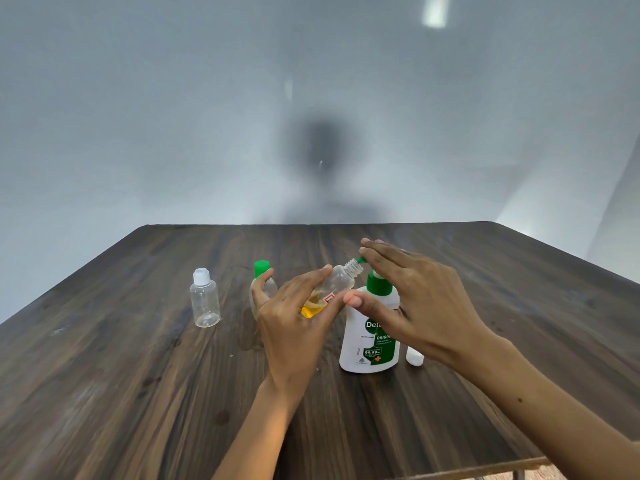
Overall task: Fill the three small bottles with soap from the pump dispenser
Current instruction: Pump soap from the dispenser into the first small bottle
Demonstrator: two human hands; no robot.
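White cap [415,357] lay nearest, beside soap dispenser [370,336]. Left hand [294,317] pinched open bottle [334,289], tilted, neck pointing up-right at green spout [361,260], amber soap pooled low. Right hand [415,292] flat, fingers straight, pressing pump. Behind: green-capped bottle [262,285]; white-capped bottle [204,299] upright, farther left on table [104,375].

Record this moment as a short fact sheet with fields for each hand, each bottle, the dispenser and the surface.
left hand: grips tilted open bottle, amber soap pooled inside, neck at the spout
right hand: flat on the pump dispenser
green-capped bottle: upright, behind the left hand
white-capped bottle: upright, looks empty, leftmost
loose white cap: right of the dispenser
surface: dark wooden table
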